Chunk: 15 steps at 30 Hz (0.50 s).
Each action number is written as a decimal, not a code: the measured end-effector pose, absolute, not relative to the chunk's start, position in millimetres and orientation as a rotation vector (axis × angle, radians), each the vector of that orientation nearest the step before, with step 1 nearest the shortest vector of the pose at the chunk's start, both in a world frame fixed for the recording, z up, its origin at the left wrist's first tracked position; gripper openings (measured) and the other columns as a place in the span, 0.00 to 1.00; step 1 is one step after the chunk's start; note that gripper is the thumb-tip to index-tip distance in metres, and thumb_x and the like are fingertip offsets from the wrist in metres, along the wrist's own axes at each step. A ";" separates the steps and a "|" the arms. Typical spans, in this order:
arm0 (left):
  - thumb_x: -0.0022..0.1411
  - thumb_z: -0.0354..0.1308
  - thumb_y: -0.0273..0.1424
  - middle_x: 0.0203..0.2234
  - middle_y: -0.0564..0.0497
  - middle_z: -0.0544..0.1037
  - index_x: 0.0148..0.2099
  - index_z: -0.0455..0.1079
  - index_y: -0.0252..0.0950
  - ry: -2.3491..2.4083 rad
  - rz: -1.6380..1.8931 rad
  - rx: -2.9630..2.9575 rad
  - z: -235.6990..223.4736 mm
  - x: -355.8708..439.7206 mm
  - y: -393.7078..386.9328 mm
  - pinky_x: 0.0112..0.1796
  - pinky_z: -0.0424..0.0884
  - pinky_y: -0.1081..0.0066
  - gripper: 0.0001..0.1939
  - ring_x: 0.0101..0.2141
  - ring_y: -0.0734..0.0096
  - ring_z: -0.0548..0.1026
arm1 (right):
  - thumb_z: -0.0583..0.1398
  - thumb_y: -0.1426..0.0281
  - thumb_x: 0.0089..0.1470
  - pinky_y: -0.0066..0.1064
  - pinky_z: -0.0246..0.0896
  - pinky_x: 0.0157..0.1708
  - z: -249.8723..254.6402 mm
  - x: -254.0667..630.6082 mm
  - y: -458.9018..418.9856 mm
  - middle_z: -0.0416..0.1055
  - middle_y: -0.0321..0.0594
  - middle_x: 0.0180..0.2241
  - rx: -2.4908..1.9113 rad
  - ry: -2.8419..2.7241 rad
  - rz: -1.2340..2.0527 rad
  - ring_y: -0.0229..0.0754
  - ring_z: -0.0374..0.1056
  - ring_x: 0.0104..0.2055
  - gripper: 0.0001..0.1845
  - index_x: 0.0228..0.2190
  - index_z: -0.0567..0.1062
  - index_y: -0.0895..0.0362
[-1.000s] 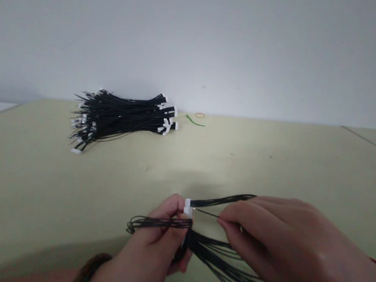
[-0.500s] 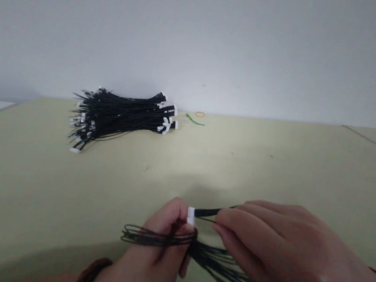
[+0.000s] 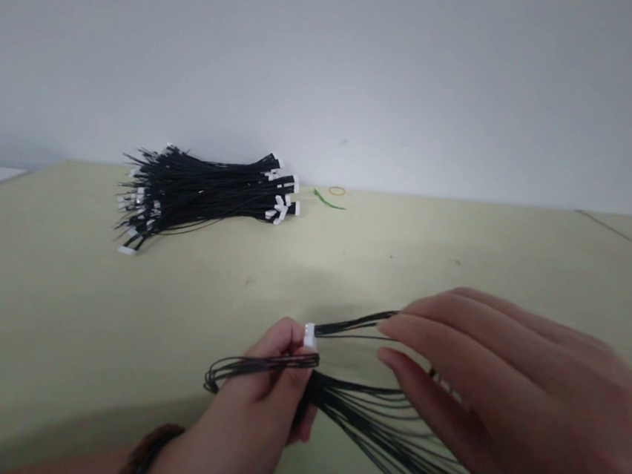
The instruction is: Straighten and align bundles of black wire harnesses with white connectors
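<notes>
My left hand (image 3: 254,410) is closed on a white connector housing (image 3: 310,335), pinched upright between thumb and index finger. Several thin black wires (image 3: 352,325) run from the housing's right side toward my right hand (image 3: 508,390). The right thumb and index finger are apart, with the single lowest of those wires ending near the fingertips. Lower down, a thicker bundle of black wires (image 3: 366,413) comes out of the left fist and passes below the right hand. Looped wires (image 3: 247,368) cross over the left thumb and hang to the left. The right hand's other fingers are partly hidden.
A pile of black wire harnesses (image 3: 209,189) with white connectors lies at the back left of the pale table (image 3: 91,305). Right of it are a green strip (image 3: 329,202) and an orange-yellow rubber band (image 3: 337,190). A grey wall (image 3: 331,74) rises behind.
A wire with a metal tip, pinched by my right hand, went into the white connector housing. The right fingers then parted and moved right and up. My left hand kept its hold.
</notes>
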<state>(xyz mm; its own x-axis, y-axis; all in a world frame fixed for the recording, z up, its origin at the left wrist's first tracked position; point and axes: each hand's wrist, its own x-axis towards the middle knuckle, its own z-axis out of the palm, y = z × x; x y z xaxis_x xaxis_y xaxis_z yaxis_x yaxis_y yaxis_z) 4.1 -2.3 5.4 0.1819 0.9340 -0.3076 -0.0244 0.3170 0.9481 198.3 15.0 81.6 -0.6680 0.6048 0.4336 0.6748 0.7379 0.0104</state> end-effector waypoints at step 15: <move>0.59 0.51 0.41 0.14 0.60 0.64 0.32 0.61 0.39 1.155 0.906 0.888 6.4 8.5 -0.5 0.18 0.54 0.79 0.10 0.16 0.79 0.58 | 0.59 0.81 0.46 0.30 0.48 0.21 47.2 172.1 7.3 0.63 0.31 0.22 -0.980 -2.643 0.073 0.36 0.56 0.22 0.10 0.22 0.65 0.56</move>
